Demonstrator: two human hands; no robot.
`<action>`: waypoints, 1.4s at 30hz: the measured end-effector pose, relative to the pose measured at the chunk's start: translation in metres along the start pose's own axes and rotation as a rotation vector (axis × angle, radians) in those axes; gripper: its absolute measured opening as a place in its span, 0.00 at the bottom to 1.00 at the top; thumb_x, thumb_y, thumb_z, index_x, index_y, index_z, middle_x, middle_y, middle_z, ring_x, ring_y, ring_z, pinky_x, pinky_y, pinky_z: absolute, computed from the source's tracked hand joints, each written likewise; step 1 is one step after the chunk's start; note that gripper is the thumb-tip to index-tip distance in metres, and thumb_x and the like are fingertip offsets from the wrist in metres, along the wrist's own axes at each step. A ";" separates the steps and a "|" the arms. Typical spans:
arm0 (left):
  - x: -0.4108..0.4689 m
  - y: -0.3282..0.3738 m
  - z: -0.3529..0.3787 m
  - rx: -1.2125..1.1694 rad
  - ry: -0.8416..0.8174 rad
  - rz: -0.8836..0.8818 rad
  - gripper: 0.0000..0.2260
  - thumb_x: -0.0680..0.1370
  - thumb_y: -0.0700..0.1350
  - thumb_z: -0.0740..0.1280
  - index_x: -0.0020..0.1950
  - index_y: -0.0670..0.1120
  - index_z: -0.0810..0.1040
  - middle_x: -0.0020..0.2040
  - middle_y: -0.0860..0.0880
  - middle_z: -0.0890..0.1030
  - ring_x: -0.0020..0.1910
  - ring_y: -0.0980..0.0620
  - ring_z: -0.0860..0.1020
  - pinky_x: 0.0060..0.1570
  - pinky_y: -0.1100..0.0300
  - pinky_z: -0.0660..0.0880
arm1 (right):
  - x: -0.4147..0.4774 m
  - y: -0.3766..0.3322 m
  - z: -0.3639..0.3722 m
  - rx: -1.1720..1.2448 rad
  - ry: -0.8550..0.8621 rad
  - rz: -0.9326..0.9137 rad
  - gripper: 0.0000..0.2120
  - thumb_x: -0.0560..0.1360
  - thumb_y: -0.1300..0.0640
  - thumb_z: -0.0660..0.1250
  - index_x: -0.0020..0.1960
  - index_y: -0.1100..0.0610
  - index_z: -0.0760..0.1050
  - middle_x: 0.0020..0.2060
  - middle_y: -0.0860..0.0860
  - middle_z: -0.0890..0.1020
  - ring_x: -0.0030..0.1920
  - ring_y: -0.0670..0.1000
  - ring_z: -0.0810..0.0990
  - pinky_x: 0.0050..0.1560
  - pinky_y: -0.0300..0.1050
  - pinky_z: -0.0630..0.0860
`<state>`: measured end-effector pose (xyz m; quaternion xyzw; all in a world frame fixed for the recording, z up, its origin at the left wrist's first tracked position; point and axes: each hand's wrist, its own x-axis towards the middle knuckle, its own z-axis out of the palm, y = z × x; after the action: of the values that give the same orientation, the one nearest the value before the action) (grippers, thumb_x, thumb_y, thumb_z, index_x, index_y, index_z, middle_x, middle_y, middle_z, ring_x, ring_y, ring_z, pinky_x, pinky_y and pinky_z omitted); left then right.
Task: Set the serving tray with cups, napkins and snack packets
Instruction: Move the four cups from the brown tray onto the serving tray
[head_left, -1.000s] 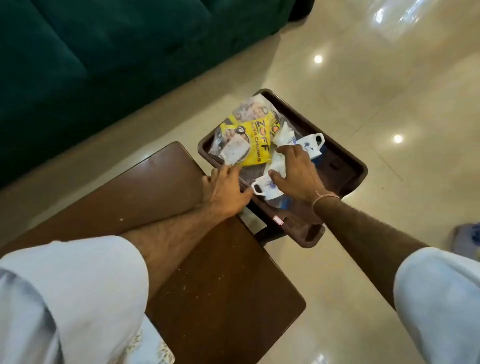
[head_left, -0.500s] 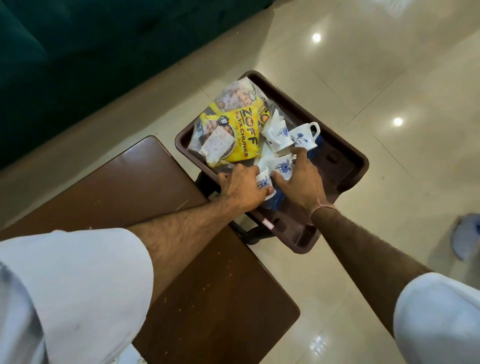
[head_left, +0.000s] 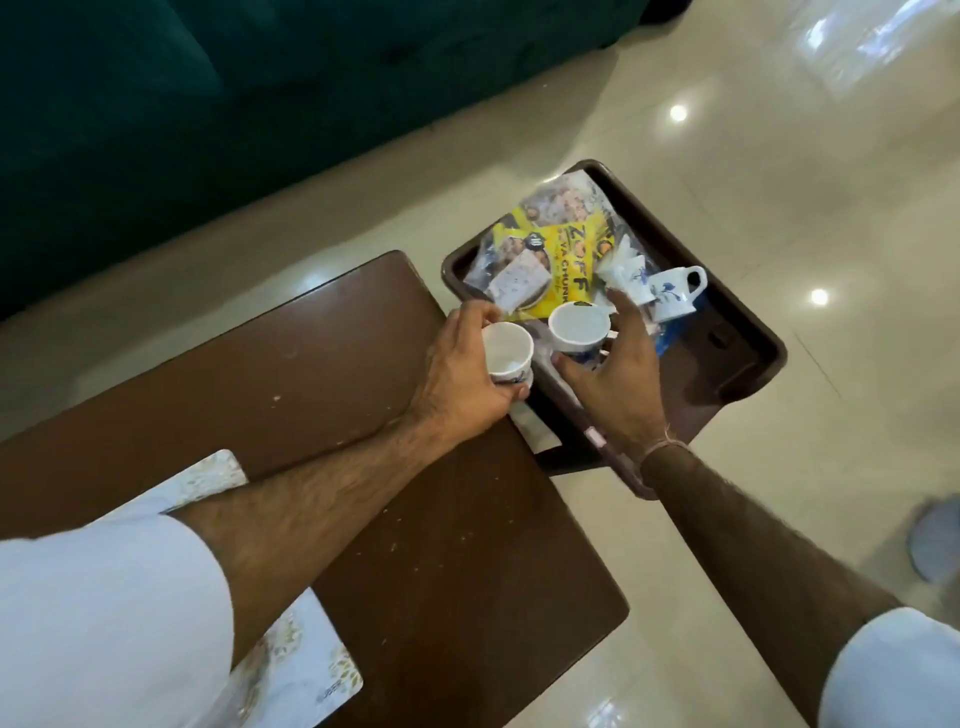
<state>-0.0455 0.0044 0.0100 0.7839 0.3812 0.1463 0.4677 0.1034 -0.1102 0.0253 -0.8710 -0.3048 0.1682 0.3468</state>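
Holding one white cup each: left hand (head_left: 462, 371) wraps cup (head_left: 507, 353) frame centre over table edge; right hand (head_left: 613, 374) fingers spread around second cup (head_left: 579, 326), just right, above tray (head_left: 748, 332).

A home living room is indicated. A dark green upholstered sofa (head_left: 218, 104) is seen along the far side, set on a glossy cream tiled floor (head_left: 779, 156) in which ceiling lights are reflected. Just in front of the sofa a low brown wooden table (head_left: 322, 374) is placed, and a patterned placemat (head_left: 301, 670) is laid on the table's near end.
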 end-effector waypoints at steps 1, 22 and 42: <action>-0.009 -0.009 -0.013 0.002 0.016 -0.017 0.36 0.61 0.48 0.81 0.64 0.51 0.69 0.60 0.51 0.73 0.58 0.52 0.73 0.55 0.58 0.73 | -0.006 -0.011 0.010 0.009 -0.019 -0.026 0.41 0.69 0.51 0.78 0.76 0.58 0.63 0.68 0.56 0.75 0.67 0.55 0.75 0.65 0.56 0.76; -0.291 -0.180 -0.242 0.093 0.271 -0.380 0.34 0.63 0.36 0.78 0.68 0.52 0.76 0.58 0.49 0.70 0.60 0.47 0.72 0.61 0.50 0.74 | -0.204 -0.214 0.227 0.034 -0.790 -0.382 0.33 0.66 0.61 0.80 0.67 0.51 0.71 0.61 0.48 0.80 0.58 0.49 0.78 0.59 0.41 0.76; -0.450 -0.230 -0.211 0.027 0.343 -0.388 0.35 0.61 0.32 0.71 0.68 0.50 0.72 0.62 0.49 0.71 0.63 0.48 0.69 0.56 0.52 0.75 | -0.295 -0.273 0.332 -0.622 -1.299 -1.455 0.36 0.65 0.66 0.74 0.70 0.49 0.71 0.66 0.52 0.74 0.58 0.57 0.73 0.49 0.53 0.75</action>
<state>-0.5750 -0.1319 -0.0176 0.6660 0.6001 0.1794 0.4051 -0.4002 0.0218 0.0091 -0.2669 -0.9188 0.2698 -0.1085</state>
